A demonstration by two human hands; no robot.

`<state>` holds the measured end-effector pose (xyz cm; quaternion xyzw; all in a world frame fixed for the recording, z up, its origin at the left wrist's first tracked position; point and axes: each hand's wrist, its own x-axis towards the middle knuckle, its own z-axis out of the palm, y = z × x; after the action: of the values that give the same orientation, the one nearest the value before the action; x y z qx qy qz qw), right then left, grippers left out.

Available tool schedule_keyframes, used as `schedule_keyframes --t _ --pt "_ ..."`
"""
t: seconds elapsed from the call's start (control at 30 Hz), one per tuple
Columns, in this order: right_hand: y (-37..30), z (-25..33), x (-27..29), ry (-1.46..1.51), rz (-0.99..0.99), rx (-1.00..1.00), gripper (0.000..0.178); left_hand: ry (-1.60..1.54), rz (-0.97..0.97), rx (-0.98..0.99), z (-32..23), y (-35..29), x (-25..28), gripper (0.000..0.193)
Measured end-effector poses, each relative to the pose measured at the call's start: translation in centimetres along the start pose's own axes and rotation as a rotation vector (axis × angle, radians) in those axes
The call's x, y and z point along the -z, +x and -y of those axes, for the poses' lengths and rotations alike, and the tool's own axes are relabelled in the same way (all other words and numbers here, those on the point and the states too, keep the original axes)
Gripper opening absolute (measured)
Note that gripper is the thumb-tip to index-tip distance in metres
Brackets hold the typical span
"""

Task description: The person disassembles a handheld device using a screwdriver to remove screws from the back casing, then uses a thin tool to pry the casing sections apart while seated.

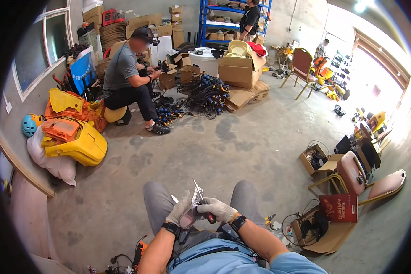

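Observation:
Both my hands wear pale work gloves and meet over my lap. My left hand (181, 208) is closed round the side of a small device with a pinkish, see-through oval part (188, 219); its exact kind is unclear. Thin whitish prongs or a cable (197, 191) stick up between the hands. In my right hand (219, 209) is a black-and-red handle (211, 217), seemingly a hand tool, held against the device. My fingers cover where the two meet.
Beside my right leg stands an open carton (322, 242) with black cables and a red box (338, 208). Folding chairs (351, 171) are at right. A person (128, 68) sits ahead left near a cable heap (208, 96). Yellow plastic shells (84, 144) lie at left.

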<state>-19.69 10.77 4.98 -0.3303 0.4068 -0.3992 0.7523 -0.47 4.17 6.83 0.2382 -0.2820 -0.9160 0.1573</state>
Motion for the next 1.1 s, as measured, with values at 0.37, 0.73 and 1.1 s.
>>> schedule_keyframes --t 0.37,0.73,1.1 --pt "0.5 -1.0 0.6 0.078 -0.056 0.127 0.03 -0.104 0.178 -0.007 1.9 3.0 5.3 0.082" --pt "-0.3 -0.9 0.6 0.273 -0.043 0.138 0.034 -0.209 0.142 0.004 1.5 1.0 2.7 0.079" --pt "0.2 0.4 -0.5 0.111 -0.062 0.088 0.024 -1.577 0.667 0.547 0.6 3.7 5.0 0.082"
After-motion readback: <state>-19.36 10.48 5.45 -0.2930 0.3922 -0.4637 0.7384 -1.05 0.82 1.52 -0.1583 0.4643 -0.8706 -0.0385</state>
